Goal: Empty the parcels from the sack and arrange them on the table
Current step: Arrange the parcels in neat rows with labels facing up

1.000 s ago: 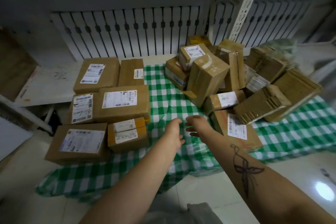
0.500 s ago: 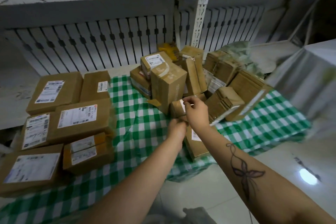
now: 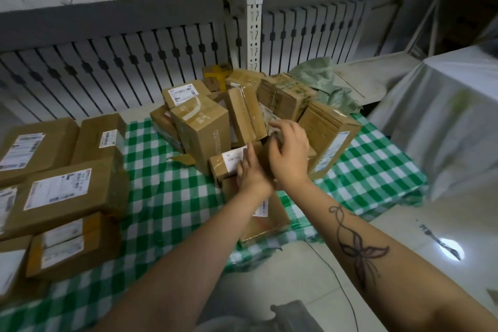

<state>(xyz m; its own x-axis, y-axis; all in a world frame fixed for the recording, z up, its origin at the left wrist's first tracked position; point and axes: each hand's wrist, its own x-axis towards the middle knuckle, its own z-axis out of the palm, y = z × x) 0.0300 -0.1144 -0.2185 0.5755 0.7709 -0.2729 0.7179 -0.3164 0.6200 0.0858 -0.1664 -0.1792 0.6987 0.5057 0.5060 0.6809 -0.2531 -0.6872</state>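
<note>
Parcel (image 3: 227,162) between both | left grip (image 3: 250,171) clasps labelled side | right grip (image 3: 290,155) clasps end

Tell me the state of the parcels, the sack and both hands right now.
parcel pile, jumbled, boxes tilted
left-side parcels, lying flat, labels up
sack, crumpled behind the pile
left hand, on the small labelled parcel, grip unclear
right hand, fingers curled round a brown parcel in the pile
</note>
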